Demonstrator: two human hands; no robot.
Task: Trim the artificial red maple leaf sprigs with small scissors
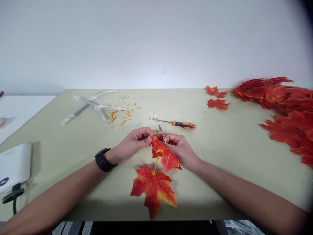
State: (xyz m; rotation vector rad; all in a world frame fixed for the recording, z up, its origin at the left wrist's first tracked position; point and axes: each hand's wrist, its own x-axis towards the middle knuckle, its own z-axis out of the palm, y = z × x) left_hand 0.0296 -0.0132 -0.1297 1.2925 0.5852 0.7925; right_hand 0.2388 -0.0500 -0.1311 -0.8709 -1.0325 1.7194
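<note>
Red and orange, the upper leaf (168, 160) is between the two hands, over the middle of the worktop (207, 186), towards its near edge. The left hand (137, 142) has its thumb and index finger closed in a pinch on the leaf's yellowish tip; a black watch (105, 160) circles that wrist. The right hand (182, 151) has its fingers curled closed around a slim metal tool (160, 128), which tilts up towards the far edge, and the leaf touches this hand too. A yellow stem (156, 165) runs from the upper leaf to the lower leaf (153, 187), nearer the near edge. Just beyond the hands lies an orange-and-black screwdriver (184, 125); yellow scraps (112, 117) and translucent tubes (84, 107) lie towards the far left corner, a leaf pile (288, 98) at the far right.
</note>
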